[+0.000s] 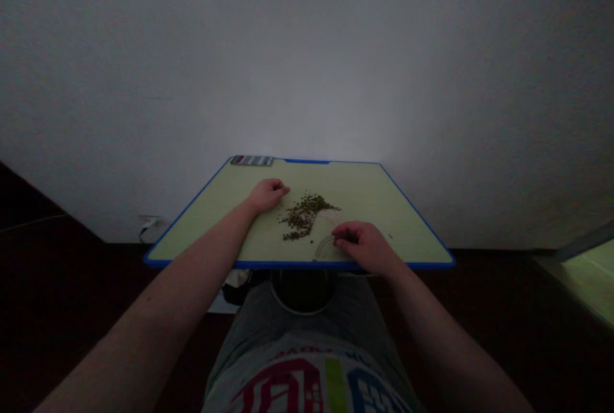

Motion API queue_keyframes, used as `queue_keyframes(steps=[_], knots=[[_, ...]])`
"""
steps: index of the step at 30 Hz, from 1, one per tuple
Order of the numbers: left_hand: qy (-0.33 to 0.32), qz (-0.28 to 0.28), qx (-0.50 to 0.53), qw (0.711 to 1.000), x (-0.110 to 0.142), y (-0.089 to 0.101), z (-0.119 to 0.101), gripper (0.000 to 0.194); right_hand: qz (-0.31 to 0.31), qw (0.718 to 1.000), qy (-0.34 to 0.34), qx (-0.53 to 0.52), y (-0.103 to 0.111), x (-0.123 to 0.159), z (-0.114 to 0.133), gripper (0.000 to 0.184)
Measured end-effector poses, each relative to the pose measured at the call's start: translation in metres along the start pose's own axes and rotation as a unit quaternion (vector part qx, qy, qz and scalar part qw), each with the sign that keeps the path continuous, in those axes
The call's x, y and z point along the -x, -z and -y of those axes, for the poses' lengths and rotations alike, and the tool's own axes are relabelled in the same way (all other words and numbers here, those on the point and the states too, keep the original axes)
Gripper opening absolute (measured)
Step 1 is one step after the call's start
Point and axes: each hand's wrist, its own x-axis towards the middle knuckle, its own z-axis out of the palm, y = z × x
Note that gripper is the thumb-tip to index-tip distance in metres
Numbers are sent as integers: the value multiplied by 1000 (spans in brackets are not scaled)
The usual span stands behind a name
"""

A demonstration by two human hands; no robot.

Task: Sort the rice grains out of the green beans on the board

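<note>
A loose pile of small dark green grains (pixel 309 210), perhaps beans, lies spread over the pale yellow tabletop (pixel 206 221). Just left of the pile rests my left hand (pixel 269 195), its fingers curled and thumb against them; what they hold, if anything, is too small to see. My right hand (pixel 362 243) is at the lower right of the pile near the front edge, fingers curled towards the thumb, with its contents hidden. Beside its fingertips a pale arc-shaped marking (pixel 323 249) shows on the tabletop. One grain sits apart in front of the pile.
A phone (pixel 252 160) with a lit screen lies at the back left corner. Blue trim (pixel 192 264) borders the table. Below its front edge a round metal-rimmed bowl (pixel 304 312) sits between my legs. A white wall (pixel 307 68) stands behind; a plug with cable (pixel 148 224) is at left.
</note>
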Motion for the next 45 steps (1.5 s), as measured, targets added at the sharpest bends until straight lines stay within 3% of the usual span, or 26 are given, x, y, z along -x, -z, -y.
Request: queue_keyframes(steps=[7, 12, 37, 45], knots=[[-10, 0, 5, 1000, 1, 0, 1, 35, 7, 1000, -3, -25, -1, -2, 1, 19], [3, 5, -3, 1000, 2, 1, -2, 36, -18, 1000, -6, 15, 1, -4, 1, 19], [-1, 1, -10, 1000, 1, 1, -3, 35, 5, 1000, 20, 7, -5, -4, 10, 17], [-5, -5, -5, 1000, 1, 0, -1, 34, -6, 1000, -6, -8, 1, 1, 2, 19]])
